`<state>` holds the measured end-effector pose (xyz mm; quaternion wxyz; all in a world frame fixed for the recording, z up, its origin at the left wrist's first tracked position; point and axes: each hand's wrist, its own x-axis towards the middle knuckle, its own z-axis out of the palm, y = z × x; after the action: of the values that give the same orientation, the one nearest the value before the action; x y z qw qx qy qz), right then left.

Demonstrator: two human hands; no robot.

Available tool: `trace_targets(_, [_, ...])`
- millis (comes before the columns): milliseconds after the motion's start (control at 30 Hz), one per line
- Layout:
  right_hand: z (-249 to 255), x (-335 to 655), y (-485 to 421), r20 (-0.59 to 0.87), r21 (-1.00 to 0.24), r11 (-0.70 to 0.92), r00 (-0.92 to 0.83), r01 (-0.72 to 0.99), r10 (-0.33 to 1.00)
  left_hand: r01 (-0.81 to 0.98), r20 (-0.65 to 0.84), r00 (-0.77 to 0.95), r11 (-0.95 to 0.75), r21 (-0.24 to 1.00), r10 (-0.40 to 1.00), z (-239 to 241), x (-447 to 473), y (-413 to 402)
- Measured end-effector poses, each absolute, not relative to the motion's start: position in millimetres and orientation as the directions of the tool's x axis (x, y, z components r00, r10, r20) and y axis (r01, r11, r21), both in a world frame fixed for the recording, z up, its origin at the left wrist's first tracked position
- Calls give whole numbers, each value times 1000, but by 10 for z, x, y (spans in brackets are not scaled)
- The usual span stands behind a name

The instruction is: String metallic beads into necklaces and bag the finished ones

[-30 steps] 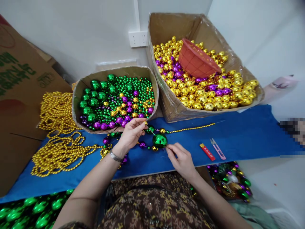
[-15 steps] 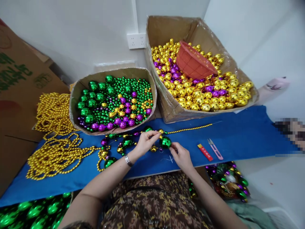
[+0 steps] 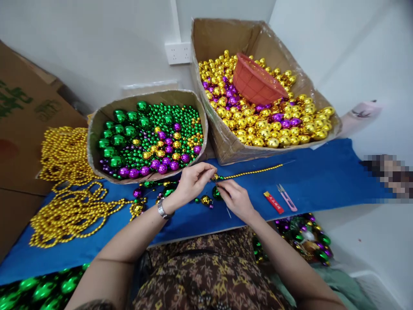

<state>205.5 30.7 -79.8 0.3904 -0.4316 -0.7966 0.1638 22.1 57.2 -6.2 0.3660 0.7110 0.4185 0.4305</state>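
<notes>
My left hand [image 3: 196, 181], with a metal-banded watch [image 3: 164, 208] at its wrist, pinches the bead string by a gold bead [image 3: 215, 176]. Close against it, my right hand [image 3: 237, 199] has its thumb and forefinger pressed together on the same string. Below the fingers a large green bead [image 3: 217, 193] shows partly, the right hand covering the rest. A gold bead [image 3: 205, 199] and small beads lie on the blue cloth [image 3: 193, 221] between the wrists. From the fingertips a strand of small gold beads [image 3: 251, 171] stretches right, ending in a thin thread.
Behind the hands stand a carton of green, purple and gold beads [image 3: 92, 150] and a larger carton [image 3: 222, 150] holding gold beads and a red basket [image 3: 258, 82]. Gold bead strands [image 3: 71, 211] lie left. Pink thread snips [image 3: 287, 198] and a red-yellow packet [image 3: 273, 203] lie right.
My right hand has moved up and left from the large green bead to the string beside my left fingertips. My left hand has shifted slightly up and left. The view has shifted a little.
</notes>
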Motion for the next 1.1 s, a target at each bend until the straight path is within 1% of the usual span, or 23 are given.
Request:
trace_targets(133, [-864,2023,288,448,-617,547,-320,565,835,210,274,313,-348,914,909,-36,188,564])
trace_targets(200, [-874,2021,270,428,-637,518,-296,571,854,228,273,340,-360,905,900,-7,133,635])
trace_targets(233, [-871,2023,260,417,-651,501,-283,571,864,272,290,334,-387,881,897,6,99,702])
trace_targets(300, [-854,2027,241,388,-688,460,-252,561,887,449,352,285,-448,773,892,14,31,901])
trace_targets(367, [-833,2030,225,354,-738,415,-219,532,909,681,384,257,-449,578,887,-5,-20,1148])
trace_targets(400, [-825,2029,218,338,-764,394,-203,511,919,774,355,272,-423,472,894,-23,-37,1272])
trace_targets(467, [-814,2025,204,313,-805,362,-183,469,932,873,227,318,-378,308,921,-63,-53,1484])
trace_targets(500, [-812,2022,197,304,-818,353,-178,454,936,893,156,335,-366,262,929,-81,-55,1562])
trace_targets(567, [-812,2017,178,296,-829,344,-176,441,939,905,76,344,-352,240,936,-107,-56,1654])
trace_targets(600, [-812,2016,168,297,-829,344,-174,441,939,902,80,336,-345,261,938,-112,-60,1667])
trace_targets(633, [-811,2014,156,302,-827,346,-169,443,938,889,113,320,-339,308,941,-112,-68,1659])
trace_targets(667, [-809,2014,144,310,-824,351,-163,446,936,860,165,289,-332,388,943,-107,-80,1630])
trace_targets(700, [-805,2013,132,320,-821,357,-158,446,934,800,215,241,-319,508,946,-97,-96,1583])
trace_targets(733, [-799,2013,120,329,-818,363,-154,446,932,693,241,179,-297,657,954,-84,-116,1518])
trace_targets(767, [-791,2012,109,338,-816,369,-152,445,929,531,226,119,-254,809,967,-68,-138,1439])
trace_targets(800, [-781,2010,100,346,-812,377,-153,446,926,323,170,78,-186,928,982,-51,-160,1348])
trace_targets(833, [-771,2008,91,354,-806,386,-157,448,922,102,90,65,-96,990,994,-36,-180,1250])
trace_targets(867, [-759,2004,83,363,-799,396,-162,453,918,-97,9,73,-2,995,997,-24,-198,1151])
trace_targets(900, [-748,2000,76,373,-790,408,-168,458,912,-251,-58,86,78,965,995,-16,-211,1055])
trace_targets(933, [-736,1994,69,383,-780,420,-176,465,907,-361,-109,90,135,923,990,-14,-219,968])
trace_targets(1000, [-714,1980,55,400,-759,445,-198,476,895,-489,-178,71,189,851,982,-28,-225,834])
trace_targets(1100, [-691,1961,34,421,-727,480,-234,490,877,-572,-230,39,210,793,973,-78,-211,740])
